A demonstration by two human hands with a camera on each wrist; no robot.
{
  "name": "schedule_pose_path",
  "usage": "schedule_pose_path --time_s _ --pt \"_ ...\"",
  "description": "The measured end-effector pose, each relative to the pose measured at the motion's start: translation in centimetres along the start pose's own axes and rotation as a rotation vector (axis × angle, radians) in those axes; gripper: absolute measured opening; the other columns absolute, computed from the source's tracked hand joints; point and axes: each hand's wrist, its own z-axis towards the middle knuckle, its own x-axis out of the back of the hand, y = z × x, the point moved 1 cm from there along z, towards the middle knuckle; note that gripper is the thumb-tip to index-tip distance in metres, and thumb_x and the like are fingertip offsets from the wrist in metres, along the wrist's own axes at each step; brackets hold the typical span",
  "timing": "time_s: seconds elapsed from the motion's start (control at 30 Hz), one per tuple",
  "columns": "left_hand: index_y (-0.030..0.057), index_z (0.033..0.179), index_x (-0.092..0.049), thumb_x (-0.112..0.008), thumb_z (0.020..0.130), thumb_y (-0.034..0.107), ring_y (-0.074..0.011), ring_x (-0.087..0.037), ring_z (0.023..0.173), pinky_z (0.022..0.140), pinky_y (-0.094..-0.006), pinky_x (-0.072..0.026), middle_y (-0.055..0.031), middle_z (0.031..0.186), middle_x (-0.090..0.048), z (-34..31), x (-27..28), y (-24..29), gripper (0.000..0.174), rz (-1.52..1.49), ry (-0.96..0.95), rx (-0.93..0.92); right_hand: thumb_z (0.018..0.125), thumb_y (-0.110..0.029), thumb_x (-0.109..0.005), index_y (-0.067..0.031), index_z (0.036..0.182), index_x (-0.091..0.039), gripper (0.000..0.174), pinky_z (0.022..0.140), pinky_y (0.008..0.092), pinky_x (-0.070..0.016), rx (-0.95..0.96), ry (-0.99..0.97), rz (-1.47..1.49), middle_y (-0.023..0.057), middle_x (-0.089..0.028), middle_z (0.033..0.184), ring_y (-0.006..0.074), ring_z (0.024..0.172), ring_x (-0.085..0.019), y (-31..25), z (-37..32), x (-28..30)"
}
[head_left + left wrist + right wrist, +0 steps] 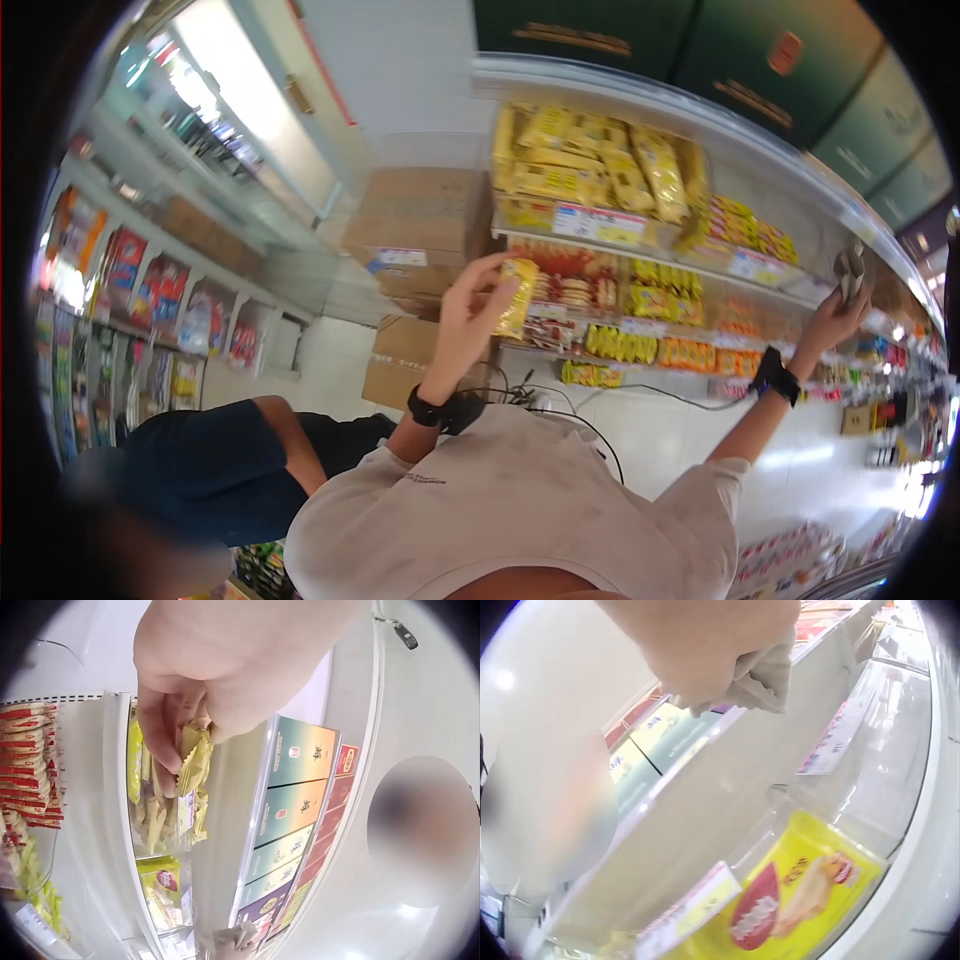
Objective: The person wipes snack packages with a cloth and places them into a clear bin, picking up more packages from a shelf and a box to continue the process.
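My left hand point(465, 318) holds a small yellow wrapped snack packet point(518, 298) upright in front of the shelves. In the left wrist view the fingers pinch the crinkled packet point(195, 761), and part of it is hidden behind them. A bin of larger yellow packets point(560, 180) sits on the shelf just beyond this hand. Far to the right, my right hand point(832, 325) grips a crumpled grey cloth point(850, 275) near the upper shelf. The right wrist view shows the cloth point(763, 679) bunched below the hand, above a clear bin with a yellow snack bag point(787, 892).
Green boxes point(590, 35) line the top shelf. Cardboard boxes point(415, 215) stand left of the shelving. Black cables point(670, 398) trail across the floor. Another person in dark clothes point(220, 470) is close on my left, beside another stocked shelf point(150, 350).
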Motion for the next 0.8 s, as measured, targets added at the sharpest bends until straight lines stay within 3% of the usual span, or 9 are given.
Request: schedule_pose_path --time_s 0.1,0.17,0.27,0.3,0.33,0.43,0.53,0.63,0.8 --pt "-0.0003 0.134 -0.059 -0.060 0.103 0.010 -0.0056 -0.066 0.090 0.074 -0.0204 -0.0520 -0.0044 0.104 -0.071 -0.1 0.2 0.2 0.033 -0.080 0.021 0.032 0.099 -0.019 -0.059 0.0034 0.130 -0.059 0.038 0.109 0.0512 -0.0366 0.154 -0.336 -0.096 0.0233 -0.058 0.131 0.0431 0.129 -0.048 5.0 -3.0 -2.9" --pt "-0.0009 0.133 -0.057 -0.061 0.102 0.011 -0.0065 -0.067 0.086 0.071 -0.0200 -0.0520 -0.0037 0.098 -0.069 0.1 0.4 -0.5 0.033 -0.125 0.058 0.013 0.103 -0.021 -0.049 0.0040 0.127 -0.059 0.037 0.115 0.0496 -0.0303 0.167 -0.443 -0.079 0.0241 -0.058 0.133 0.0440 0.127 -0.048 0.5 -2.0 -1.5" --pt "-0.0029 0.130 -0.057 -0.062 0.103 0.013 -0.0054 -0.065 0.083 0.068 -0.0197 -0.0503 -0.0026 0.091 -0.066 0.2 0.5 -0.3 0.032 -0.158 0.126 0.009 0.109 -0.034 -0.035 0.0033 0.130 -0.058 0.048 0.119 0.0494 -0.0255 -0.126 -0.567 -0.026 0.0238 -0.058 0.134 0.0412 0.128 -0.049 6.3 -2.2 -2.6" --pt "-0.0031 0.129 -0.057 -0.061 0.103 0.013 -0.0049 -0.064 0.082 0.067 -0.0198 -0.0497 -0.0022 0.090 -0.065 0.2 0.6 -0.6 0.031 -0.165 0.136 0.010 0.110 -0.035 -0.033 0.0023 0.131 -0.058 0.049 0.120 0.0496 -0.0248 0.054 -0.557 -0.096 0.0231 -0.060 0.132 0.0399 0.128 -0.051 8.8 -2.4 -3.2" --pt "-0.0032 0.129 -0.057 -0.061 0.103 0.014 -0.0044 -0.063 0.081 0.067 -0.0198 -0.0491 -0.0018 0.089 -0.065 0.4 0.5 -0.7 0.031 -0.177 0.139 0.010 0.110 -0.036 -0.032 0.0012 0.132 -0.058 0.050 0.120 0.0499 -0.0240 0.232 -0.537 -0.171 0.0224 -0.062 0.129 0.0385 0.127 -0.052 8.6 -1.8 -3.5" --pt "-0.0036 0.128 -0.057 -0.060 0.104 0.014 -0.0032 -0.061 0.079 0.066 -0.0199 -0.0476 -0.0007 0.086 -0.063 0.5 0.4 -0.5 0.030 -0.213 0.133 0.010 0.110 -0.034 -0.034 0.0009 0.132 -0.060 0.048 0.122 0.0499 -0.0211 0.028 -0.573 -0.120 0.0208 -0.065 0.126 0.0370 0.126 -0.054 3.0 0.0 -2.7" --pt "-0.0025 0.131 -0.056 -0.061 0.103 0.014 -0.0043 -0.062 0.085 0.071 -0.0207 -0.0487 -0.0022 0.093 -0.065 0.5 0.9 -1.1 0.032 -0.227 0.115 -0.010 0.109 -0.026 -0.042 0.0026 0.130 -0.061 0.039 0.118 0.0484 -0.0311 0.159 -0.316 -0.161 0.0197 -0.065 0.125 0.0371 0.122 -0.057 0.3 0.4 -0.9" --pt "-0.0013 0.133 -0.056 -0.063 0.102 0.014 -0.0077 -0.065 0.095 0.082 -0.0235 -0.0517 -0.0065 0.111 -0.070 0.1 2.1 -1.5 0.035 -0.155 0.107 0.005 0.107 -0.014 -0.051 0.0060 0.126 -0.061 0.029 0.104 0.0416 -0.0461 0.007 -0.140 0.039 0.0185 -0.067 0.121 0.0322 0.116 -0.062 -3.9 -0.9 1.9" --pt "-0.0017 0.122 -0.062 -0.070 0.096 0.007 -0.0080 -0.066 0.083 0.073 -0.0231 -0.0529 -0.0033 0.094 -0.070 -0.7 3.1 -0.1 0.028 -0.089 0.174 -0.080 0.107 -0.016 -0.045 0.0055 0.105 -0.066 0.030 0.097 0.0437 -0.0483 -0.125 -0.164 0.655 0.0164 -0.066 0.108 0.0291 0.101 -0.063 -12.5 -6.2 5.6"
